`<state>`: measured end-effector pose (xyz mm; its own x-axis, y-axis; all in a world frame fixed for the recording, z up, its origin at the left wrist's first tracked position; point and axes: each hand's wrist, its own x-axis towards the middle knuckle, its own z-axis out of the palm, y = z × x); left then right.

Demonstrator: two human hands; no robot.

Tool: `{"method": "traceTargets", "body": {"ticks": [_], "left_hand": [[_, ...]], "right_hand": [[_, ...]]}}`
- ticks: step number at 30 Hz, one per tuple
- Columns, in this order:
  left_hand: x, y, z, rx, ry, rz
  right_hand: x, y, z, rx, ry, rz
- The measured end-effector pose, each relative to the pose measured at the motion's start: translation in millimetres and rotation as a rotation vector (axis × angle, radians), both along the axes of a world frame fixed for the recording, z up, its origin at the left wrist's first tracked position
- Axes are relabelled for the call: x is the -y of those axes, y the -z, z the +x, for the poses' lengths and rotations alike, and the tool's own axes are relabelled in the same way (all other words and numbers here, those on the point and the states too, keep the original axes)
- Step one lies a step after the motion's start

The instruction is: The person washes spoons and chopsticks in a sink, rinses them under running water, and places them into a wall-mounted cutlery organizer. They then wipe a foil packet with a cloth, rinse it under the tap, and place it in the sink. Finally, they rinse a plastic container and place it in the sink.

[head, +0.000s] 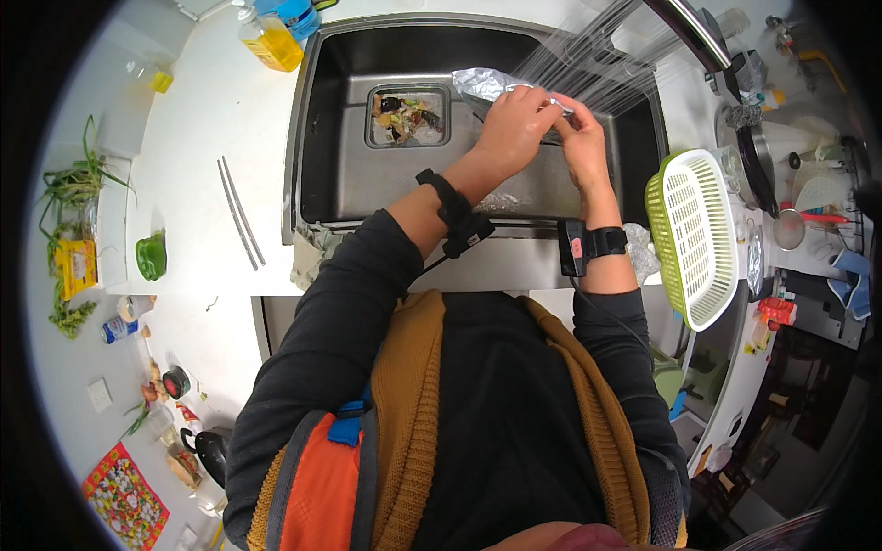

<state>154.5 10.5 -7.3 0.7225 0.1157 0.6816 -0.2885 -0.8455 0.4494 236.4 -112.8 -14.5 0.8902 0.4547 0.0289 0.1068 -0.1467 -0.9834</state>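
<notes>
My left hand (515,129) and my right hand (584,143) are close together over the right half of a dark metal sink (386,186). Between them they grip a crumpled sheet of aluminium foil (477,81), whose loose end sticks out to the left. My fingers cover part of the foil, so its full shape is hidden. A spray of water falls from the faucet (692,34) just beyond my hands. In the sink, to the left of the foil, a square drain strainer (370,127) holds mixed food scraps (406,117).
Soap in a pump bottle (272,45) stands behind the sink's left corner. Metal chopsticks (240,213) and a green bell pepper (151,256) lie on the left counter. A green-and-white colander (692,237) is by the sink's right edge. A cloth (311,255) hangs at its front left.
</notes>
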Motion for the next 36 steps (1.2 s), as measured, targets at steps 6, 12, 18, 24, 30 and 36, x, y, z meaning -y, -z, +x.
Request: {"method": "traceTargets", "body": {"ticks": [6, 12, 18, 24, 30, 36], "left_hand": [[-10.0, 22.9, 6.6, 0.042, -0.191, -0.239], [-60.6, 71.3, 9.1, -0.371, -0.238, -0.972], [-81.9, 76.5, 17.7, -0.467, -0.206, -1.039], [-94.4, 53.8, 13.0, -0.505, -0.369, -0.342], [-96.9, 43.1, 16.7, -0.546, -0.399, -0.152], [-76.8, 29.7, 31.1, -0.487, -0.334, -0.184]], "right_hand": [[20.4, 11.3, -2.7, -0.028, -0.001, 0.091], [45.0, 8.1, -0.5, -0.255, 0.023, 0.007], [39.9, 10.2, 0.7, 0.168, 0.017, -0.096], [50.1, 7.7, -9.0, 0.974, 0.005, -0.625], [58.8, 8.2, -16.3, 0.923, -0.077, -0.770], [53.2, 4.9, -20.1, 0.932, -0.062, -0.691]]}}
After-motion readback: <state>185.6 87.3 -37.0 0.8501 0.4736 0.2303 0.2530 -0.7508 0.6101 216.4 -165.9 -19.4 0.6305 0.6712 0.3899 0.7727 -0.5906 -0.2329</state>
